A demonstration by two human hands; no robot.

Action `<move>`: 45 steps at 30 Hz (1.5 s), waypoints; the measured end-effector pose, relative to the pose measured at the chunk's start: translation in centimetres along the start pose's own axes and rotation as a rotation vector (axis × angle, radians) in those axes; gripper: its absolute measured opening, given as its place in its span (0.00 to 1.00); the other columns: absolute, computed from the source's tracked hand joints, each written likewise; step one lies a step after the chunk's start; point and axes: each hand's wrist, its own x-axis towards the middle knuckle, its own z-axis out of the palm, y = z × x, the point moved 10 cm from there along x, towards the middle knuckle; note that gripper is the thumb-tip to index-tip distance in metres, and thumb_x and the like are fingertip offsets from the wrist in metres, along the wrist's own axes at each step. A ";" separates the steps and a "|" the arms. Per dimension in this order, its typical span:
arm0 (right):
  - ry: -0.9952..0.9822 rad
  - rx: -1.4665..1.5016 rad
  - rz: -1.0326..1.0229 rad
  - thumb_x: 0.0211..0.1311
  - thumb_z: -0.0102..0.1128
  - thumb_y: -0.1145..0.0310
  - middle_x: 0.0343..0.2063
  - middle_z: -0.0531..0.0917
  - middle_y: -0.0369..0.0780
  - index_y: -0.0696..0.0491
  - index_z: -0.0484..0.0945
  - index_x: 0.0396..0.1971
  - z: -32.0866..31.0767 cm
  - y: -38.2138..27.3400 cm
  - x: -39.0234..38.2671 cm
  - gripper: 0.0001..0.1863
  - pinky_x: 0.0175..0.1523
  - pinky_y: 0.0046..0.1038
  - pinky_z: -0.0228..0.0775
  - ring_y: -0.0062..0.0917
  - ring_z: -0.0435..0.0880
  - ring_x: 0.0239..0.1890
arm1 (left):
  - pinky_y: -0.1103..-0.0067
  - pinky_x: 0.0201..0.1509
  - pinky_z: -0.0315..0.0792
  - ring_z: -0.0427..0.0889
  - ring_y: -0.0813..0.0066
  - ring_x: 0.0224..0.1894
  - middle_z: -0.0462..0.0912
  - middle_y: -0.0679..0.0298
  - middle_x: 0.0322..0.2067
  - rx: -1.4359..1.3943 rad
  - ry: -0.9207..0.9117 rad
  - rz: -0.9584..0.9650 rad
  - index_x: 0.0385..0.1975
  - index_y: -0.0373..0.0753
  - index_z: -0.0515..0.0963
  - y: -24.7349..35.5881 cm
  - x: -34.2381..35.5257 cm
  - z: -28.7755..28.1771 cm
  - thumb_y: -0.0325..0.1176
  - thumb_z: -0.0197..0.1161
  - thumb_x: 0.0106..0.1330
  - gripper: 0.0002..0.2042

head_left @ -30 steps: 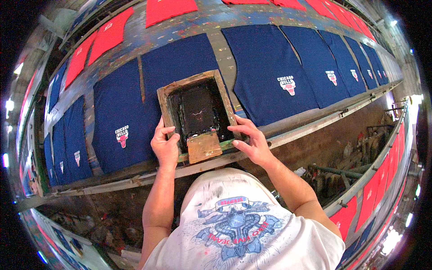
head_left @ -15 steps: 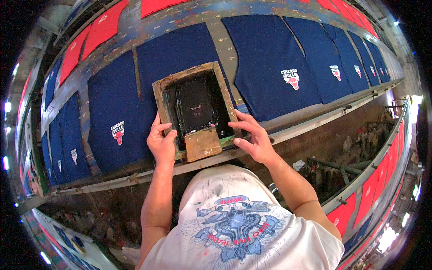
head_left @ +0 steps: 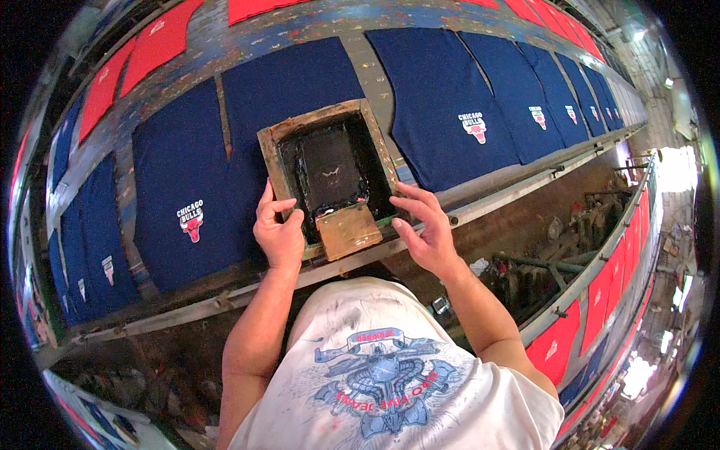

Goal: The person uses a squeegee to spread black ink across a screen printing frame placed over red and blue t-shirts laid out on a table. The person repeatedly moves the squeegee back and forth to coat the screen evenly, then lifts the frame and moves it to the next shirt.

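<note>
A wooden screen-printing frame lies flat over the lower part of a navy fabric panel. Dark ink coats its mesh, where a small pale horned motif shows faintly. Inside its near end leans a squeegee with a tan, stained wooden handle. My left hand is closed around the frame's left side near the close corner, thumb on top. On the opposite side my right hand holds the rim, fingertips over its top and thumb lower down. Neither hand touches the squeegee.
More navy panels with white and red bull-head prints line the long table to both sides. Red panels lie along the far side. A metal rail edges the table before me. Another table with red panels stands at right.
The view has shifted and turned slightly. Both hands stay on the frame, with only a slight change in the right fingers. The squeegee still rests inside at the near end.
</note>
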 end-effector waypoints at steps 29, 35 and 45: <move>-0.710 -0.115 -0.655 0.58 0.65 0.77 0.45 0.91 0.49 0.58 0.88 0.57 5.6 -5.2 8.8 0.24 0.62 0.45 0.82 0.47 0.88 0.53 | 0.56 0.78 0.71 0.79 0.46 0.70 0.84 0.49 0.68 0.858 -0.090 0.251 0.69 0.35 0.83 5.7 -0.5 1.7 0.22 0.69 0.69 0.26; -0.586 -0.257 -0.641 0.61 0.63 0.80 0.48 0.91 0.49 0.56 0.88 0.57 7.8 -3.9 16.9 0.23 0.65 0.47 0.81 0.48 0.88 0.57 | 0.54 0.74 0.72 0.78 0.47 0.70 0.87 0.52 0.63 1.232 -0.137 0.227 0.65 0.36 0.86 7.7 0.2 3.4 0.26 0.65 0.72 0.21; -0.520 -0.388 -0.782 0.69 0.61 0.65 0.43 0.87 0.44 0.52 0.86 0.53 8.6 -3.9 9.7 0.16 0.59 0.46 0.77 0.41 0.86 0.50 | 0.57 0.66 0.75 0.82 0.53 0.60 0.89 0.55 0.52 1.278 -0.176 0.171 0.59 0.35 0.89 8.0 1.5 4.1 0.22 0.65 0.68 0.20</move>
